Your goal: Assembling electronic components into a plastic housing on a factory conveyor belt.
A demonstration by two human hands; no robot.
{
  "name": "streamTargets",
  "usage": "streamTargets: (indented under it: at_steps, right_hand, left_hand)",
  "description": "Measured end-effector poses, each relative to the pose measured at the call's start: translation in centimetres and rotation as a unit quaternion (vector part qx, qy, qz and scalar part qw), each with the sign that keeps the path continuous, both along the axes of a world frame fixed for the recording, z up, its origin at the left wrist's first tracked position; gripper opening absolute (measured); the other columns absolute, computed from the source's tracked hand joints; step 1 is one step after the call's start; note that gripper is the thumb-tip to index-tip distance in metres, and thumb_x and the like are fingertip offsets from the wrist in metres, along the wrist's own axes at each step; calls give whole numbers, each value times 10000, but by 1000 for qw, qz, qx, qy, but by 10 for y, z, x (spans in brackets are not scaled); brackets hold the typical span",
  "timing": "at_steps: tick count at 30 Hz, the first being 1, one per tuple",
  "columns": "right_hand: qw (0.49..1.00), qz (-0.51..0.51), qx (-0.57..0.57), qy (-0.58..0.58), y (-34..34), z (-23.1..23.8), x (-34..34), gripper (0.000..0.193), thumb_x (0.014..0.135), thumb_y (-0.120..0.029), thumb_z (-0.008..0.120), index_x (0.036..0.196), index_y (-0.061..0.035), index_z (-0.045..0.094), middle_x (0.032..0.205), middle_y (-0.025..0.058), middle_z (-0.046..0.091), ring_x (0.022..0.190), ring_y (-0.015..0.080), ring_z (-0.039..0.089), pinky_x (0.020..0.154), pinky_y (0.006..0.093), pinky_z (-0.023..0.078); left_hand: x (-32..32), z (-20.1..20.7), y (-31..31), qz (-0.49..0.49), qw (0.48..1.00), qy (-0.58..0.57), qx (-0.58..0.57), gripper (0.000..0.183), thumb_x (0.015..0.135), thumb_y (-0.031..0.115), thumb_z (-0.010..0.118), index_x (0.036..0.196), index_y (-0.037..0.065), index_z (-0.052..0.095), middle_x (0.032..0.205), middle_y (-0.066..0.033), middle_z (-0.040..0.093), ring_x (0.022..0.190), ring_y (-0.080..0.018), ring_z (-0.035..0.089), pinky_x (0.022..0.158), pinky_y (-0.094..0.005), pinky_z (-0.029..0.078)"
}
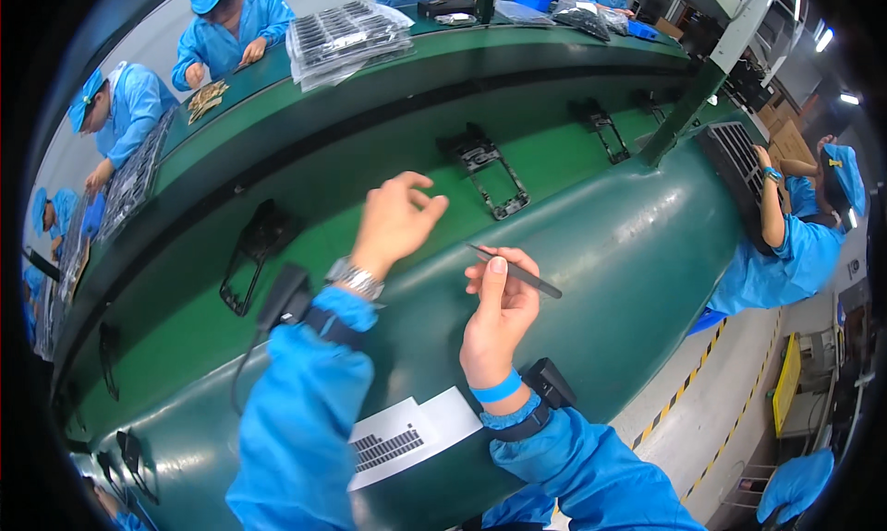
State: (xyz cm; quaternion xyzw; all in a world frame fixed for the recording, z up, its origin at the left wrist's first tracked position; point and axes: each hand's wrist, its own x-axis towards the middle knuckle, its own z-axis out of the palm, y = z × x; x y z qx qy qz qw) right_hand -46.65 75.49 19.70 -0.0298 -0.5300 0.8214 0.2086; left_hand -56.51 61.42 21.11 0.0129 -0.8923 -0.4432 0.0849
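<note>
Tweezers [534, 280] in the head view sit just nearside of the conveyor belt [328, 199], tips angled toward it, long axis slanting back to your right. Your right hand [501, 320] pinches them, thumb hiding their middle; the tips are too small to read. Your left hand [393, 224] hovers beltward, fingers loosely open; your left sleeve [305, 416] cuts off the label sheet [450, 422].

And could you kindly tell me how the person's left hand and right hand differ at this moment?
The right hand grips dark tweezers, while the left hand appears empty, its fingers loosely curved. The left hand wears a silvery metal band at the wrist, the right hand a blue wristband. Both are bare hands coming out of blue sleeves.
</note>
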Motion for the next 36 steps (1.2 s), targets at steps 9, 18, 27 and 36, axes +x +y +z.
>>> streamTargets:
  at_steps: [9,18,27,36]
  right_hand:
    - [999,-38,-32,-10,15,6,-7,193,1066,-165,615,1196,-29,569,1139,109,693,853,110,646,704,249,512]
    - [991,91,-62,77,16,14,25,179,1052,-103,618,1194,-8,564,1140,188,708,882,188,709,743,281,556]
    - [877,448,173,-7,64,-1,106,188,906,30,748,1089,41,707,1050,170,765,1013,246,751,867,379,610]
    - [823,444,341,-92,76,-21,131,202,912,35,734,1105,72,688,1082,193,757,1031,243,739,941,360,577]
  left_hand:
    - [-89,-51,52,172,972,-120,103,272,909,305,742,836,43,765,832,-91,794,902,-279,771,910,-402,572]
    - [64,64,-78,-30,971,58,-232,171,953,120,599,882,-21,665,710,-149,689,692,-370,672,667,-424,504]
    - [222,34,-98,-110,963,-8,-245,210,900,77,673,1086,2,735,894,-187,728,855,-393,644,786,-468,509]
    - [285,14,-56,-20,962,112,-250,408,822,141,785,1228,161,754,1299,-71,658,1228,-324,602,999,-502,482]
